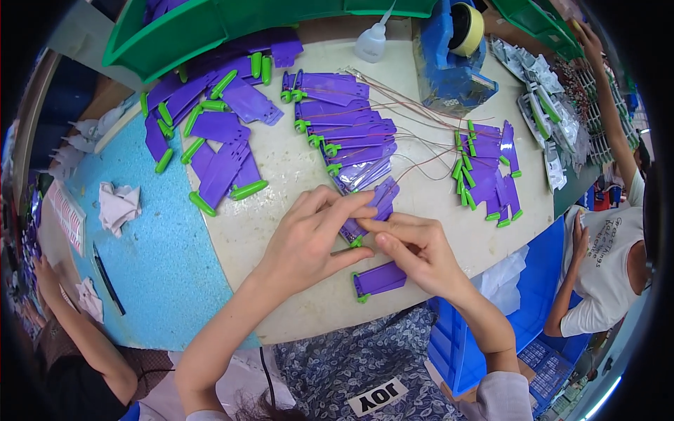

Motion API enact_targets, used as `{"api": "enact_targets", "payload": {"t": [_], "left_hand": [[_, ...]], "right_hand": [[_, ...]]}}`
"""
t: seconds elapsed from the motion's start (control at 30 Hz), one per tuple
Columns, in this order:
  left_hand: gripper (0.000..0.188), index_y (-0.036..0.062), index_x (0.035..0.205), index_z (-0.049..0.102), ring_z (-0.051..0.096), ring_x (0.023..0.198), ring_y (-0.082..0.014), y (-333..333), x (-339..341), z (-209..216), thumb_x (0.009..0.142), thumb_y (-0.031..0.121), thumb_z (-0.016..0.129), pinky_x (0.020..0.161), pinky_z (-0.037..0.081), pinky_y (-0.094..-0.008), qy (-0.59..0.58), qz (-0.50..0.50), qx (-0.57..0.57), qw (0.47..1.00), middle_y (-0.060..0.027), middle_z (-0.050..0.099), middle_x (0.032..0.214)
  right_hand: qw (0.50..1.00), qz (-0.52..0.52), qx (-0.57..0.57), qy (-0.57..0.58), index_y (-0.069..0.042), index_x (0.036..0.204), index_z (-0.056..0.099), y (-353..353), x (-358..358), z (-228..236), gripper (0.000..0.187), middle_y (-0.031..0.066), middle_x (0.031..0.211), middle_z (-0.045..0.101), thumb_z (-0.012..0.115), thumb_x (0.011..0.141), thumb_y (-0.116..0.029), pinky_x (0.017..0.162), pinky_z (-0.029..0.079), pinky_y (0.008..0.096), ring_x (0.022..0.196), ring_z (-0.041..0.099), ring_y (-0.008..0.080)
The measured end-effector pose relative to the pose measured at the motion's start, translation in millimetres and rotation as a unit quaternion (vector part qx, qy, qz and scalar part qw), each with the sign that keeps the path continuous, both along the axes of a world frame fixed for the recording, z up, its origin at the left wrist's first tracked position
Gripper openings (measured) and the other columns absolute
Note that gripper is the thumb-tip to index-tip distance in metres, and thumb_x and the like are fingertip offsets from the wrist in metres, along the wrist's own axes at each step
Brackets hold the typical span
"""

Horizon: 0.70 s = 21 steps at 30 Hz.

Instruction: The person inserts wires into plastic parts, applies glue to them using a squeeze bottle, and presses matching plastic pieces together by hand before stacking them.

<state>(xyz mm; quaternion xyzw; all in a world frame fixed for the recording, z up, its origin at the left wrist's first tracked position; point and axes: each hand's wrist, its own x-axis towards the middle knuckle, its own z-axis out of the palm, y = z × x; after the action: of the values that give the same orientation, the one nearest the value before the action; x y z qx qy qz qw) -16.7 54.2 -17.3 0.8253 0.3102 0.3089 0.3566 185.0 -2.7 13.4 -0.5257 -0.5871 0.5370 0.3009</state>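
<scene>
Both my hands meet over a purple plastic piece (384,198) with a green end, low over the near part of the table. The fingers of my left hand (309,235) press on it from the left. My right hand (419,252) pinches at its lower right side, where the fingertips hide the contact. Just below lies another purple piece (380,280) with green ends, touched by neither hand. Beyond my fingers, a row of purple pieces (351,116) with green ends overlaps, and thin reddish wires (414,105) run from it to the right.
Loose purple-and-green parts (225,126) lie at left, more (488,175) at right. Behind stand a green bin (175,35), a white squeeze bottle (372,43) and a blue tape dispenser (449,77). A blue crate (456,351) sits below the right edge. Other people work on both sides.
</scene>
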Motion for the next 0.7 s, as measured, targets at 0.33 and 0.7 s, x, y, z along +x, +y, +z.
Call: {"api": "enact_targets", "payload": {"t": [0.33,0.7], "left_hand": [[0.036,0.0034,0.103,0.068,0.057,0.088,-0.0259,-27,6,-8,0.07,0.012,0.08,0.069,0.05,-0.0334,0.044,0.09,0.176,0.979,-0.0132,0.059,0.102],[0.067,-0.006,0.126,0.049,0.055,0.094,-0.0345,-20,3,-7,0.068,0.007,0.081,0.079,0.049,-0.0403,-0.014,0.07,0.027,0.997,-0.0174,0.055,0.107]], "right_hand": [[0.918,-0.046,0.238,-0.315,0.0,0.112,0.069,10,-4,10,0.026,0.0115,0.071,0.059,0.066,0.086,-0.004,0.048,0.045,0.0349,0.052,0.058,0.0243],[0.975,0.096,-0.087,-0.179,0.005,0.074,0.06,73,-20,25,0.007,0.0092,0.059,0.061,0.067,0.074,0.005,0.044,0.046,0.0281,0.049,0.063,0.0163]]}}
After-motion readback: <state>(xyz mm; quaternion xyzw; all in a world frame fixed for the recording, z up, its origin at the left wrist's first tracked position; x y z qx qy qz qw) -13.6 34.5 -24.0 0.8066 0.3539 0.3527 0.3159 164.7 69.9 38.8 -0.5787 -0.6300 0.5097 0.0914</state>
